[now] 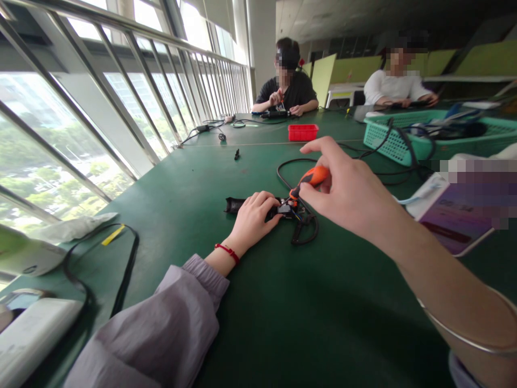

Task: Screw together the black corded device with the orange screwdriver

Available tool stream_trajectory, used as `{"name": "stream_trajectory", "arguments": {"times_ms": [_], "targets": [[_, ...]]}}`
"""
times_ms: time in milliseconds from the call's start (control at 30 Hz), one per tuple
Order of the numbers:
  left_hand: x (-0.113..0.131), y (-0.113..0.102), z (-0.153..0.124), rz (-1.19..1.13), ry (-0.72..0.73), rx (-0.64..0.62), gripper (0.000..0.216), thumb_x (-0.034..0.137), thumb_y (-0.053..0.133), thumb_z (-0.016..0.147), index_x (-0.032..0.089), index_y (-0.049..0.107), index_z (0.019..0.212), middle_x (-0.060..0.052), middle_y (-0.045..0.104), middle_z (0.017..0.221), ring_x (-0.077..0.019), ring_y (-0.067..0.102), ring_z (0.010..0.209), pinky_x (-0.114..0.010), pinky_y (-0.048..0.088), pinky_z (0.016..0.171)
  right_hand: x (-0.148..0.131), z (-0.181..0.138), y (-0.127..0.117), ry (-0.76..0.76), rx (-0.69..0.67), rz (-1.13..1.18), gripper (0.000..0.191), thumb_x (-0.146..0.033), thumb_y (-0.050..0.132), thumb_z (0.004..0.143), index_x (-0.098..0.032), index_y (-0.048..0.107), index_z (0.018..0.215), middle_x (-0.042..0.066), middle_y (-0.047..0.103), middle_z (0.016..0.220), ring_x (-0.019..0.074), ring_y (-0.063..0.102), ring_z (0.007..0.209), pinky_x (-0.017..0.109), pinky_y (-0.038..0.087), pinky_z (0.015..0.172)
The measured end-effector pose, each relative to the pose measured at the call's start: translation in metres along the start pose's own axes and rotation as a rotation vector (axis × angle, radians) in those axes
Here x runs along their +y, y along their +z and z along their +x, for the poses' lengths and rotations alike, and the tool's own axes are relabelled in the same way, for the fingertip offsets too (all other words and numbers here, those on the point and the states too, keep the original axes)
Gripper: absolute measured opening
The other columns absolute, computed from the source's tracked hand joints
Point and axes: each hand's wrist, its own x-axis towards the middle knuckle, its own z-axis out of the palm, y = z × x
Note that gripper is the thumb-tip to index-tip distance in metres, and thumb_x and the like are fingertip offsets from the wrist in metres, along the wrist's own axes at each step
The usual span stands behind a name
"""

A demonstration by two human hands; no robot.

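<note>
My left hand [255, 216] is closed over a black tube-shaped device [234, 205] that lies on the green table, steadying it. At its right end the housing is open, with small inner parts and thin coloured wires showing [298, 211]. My right hand [343, 186] grips an orange and black screwdriver [316, 175], index finger raised off the handle. The screwdriver slants down to the left and its tip end is at the open part of the device; exact contact is too small to tell. A black cable [311, 237] loops beside the device.
A red tray [302, 132] and a small black part [237, 154] lie farther back. The teal basket [388, 140] at right holds cables. A tablet-like screen [456, 215] stands at right. A black strap [128, 264] and white box [40, 328] are left. Two people sit opposite.
</note>
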Motion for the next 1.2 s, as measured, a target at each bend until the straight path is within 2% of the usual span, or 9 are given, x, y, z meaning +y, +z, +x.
{"name": "stream_trajectory", "arguments": {"times_ms": [200,300,400,567,733,933,1033,1100,1200], "targets": [[-0.0012,0.0011,-0.0004,0.002,-0.004,-0.005,0.015,0.028,0.057,0.083,0.021,0.057,0.096,-0.005,0.057,0.104,-0.0196,0.052,0.095,-0.034,0.043,0.084,0.0006,0.0003,0.0019,0.049,0.015,-0.085,0.034,-0.049,0.042,0.085,-0.024,0.062,0.094,0.003,0.064,0.064,0.0196,0.055,0.056,0.027,0.03,0.051],[-0.0009,0.0009,-0.0005,-0.004,-0.007,-0.009,0.015,0.028,0.056,0.084,0.021,0.057,0.096,-0.004,0.058,0.104,-0.0194,0.052,0.095,-0.034,0.043,0.083,0.0004,0.0005,0.0011,0.036,0.009,-0.04,0.031,-0.04,0.047,0.082,-0.024,0.057,0.107,0.002,0.064,0.066,0.0183,0.054,0.055,0.027,0.031,0.051],[-0.0002,0.0006,-0.0005,0.006,-0.009,-0.004,0.016,0.029,0.056,0.084,0.02,0.056,0.097,-0.005,0.058,0.104,-0.0195,0.051,0.093,-0.034,0.043,0.082,0.0007,0.0006,0.0018,0.006,0.012,0.023,0.046,-0.04,0.054,0.077,-0.023,0.049,0.12,0.002,0.065,0.073,0.0182,0.055,0.057,0.027,0.032,0.05],[0.0,0.0003,0.0,-0.001,-0.004,-0.005,0.014,0.028,0.056,0.084,0.02,0.056,0.096,-0.004,0.058,0.105,-0.0192,0.052,0.095,-0.034,0.043,0.083,0.0001,0.001,0.0038,0.054,0.019,-0.046,0.035,-0.049,0.038,0.086,-0.024,0.061,0.094,0.003,0.061,0.064,0.0191,0.054,0.056,0.027,0.029,0.049],[0.0005,-0.0006,0.0008,0.001,-0.008,-0.007,0.015,0.028,0.057,0.083,0.02,0.056,0.096,-0.004,0.058,0.104,-0.0195,0.052,0.093,-0.034,0.043,0.082,-0.0014,0.0016,0.0022,0.046,0.025,0.008,0.044,-0.034,0.054,0.073,-0.023,0.051,0.116,0.001,0.065,0.073,0.0178,0.055,0.058,0.026,0.032,0.05],[0.0001,0.0004,0.0008,-0.002,-0.007,-0.008,0.015,0.027,0.057,0.083,0.02,0.057,0.096,-0.004,0.058,0.104,-0.0194,0.052,0.095,-0.033,0.042,0.083,-0.0002,0.0019,0.0046,0.044,0.075,-0.102,0.035,-0.048,0.04,0.085,-0.023,0.064,0.087,0.003,0.06,0.059,0.0179,0.053,0.055,0.026,0.028,0.05],[-0.0006,0.0011,0.0004,-0.003,-0.008,-0.005,0.015,0.028,0.057,0.083,0.02,0.057,0.096,-0.004,0.058,0.104,-0.0192,0.052,0.095,-0.033,0.043,0.083,0.0007,0.002,0.0057,0.023,0.079,-0.063,0.03,-0.039,0.048,0.082,-0.024,0.061,0.104,0.001,0.062,0.064,0.0176,0.055,0.057,0.025,0.03,0.051],[-0.0011,0.0016,0.0001,-0.003,-0.006,-0.002,0.016,0.029,0.057,0.084,0.02,0.057,0.097,-0.004,0.058,0.104,-0.0192,0.051,0.094,-0.033,0.043,0.083,0.0013,0.0019,0.0063,0.002,0.089,-0.028,0.042,-0.037,0.054,0.077,-0.025,0.055,0.117,0.001,0.065,0.072,0.0177,0.056,0.06,0.025,0.031,0.051],[-0.0016,0.0024,-0.0002,-0.001,-0.005,-0.001,0.016,0.029,0.056,0.084,0.02,0.056,0.097,-0.004,0.058,0.105,-0.0193,0.051,0.095,-0.033,0.042,0.083,0.002,0.0014,0.007,0.012,0.113,-0.061,0.036,-0.044,0.049,0.081,-0.025,0.062,0.108,0.003,0.066,0.071,0.0193,0.057,0.061,0.026,0.031,0.051]]}}
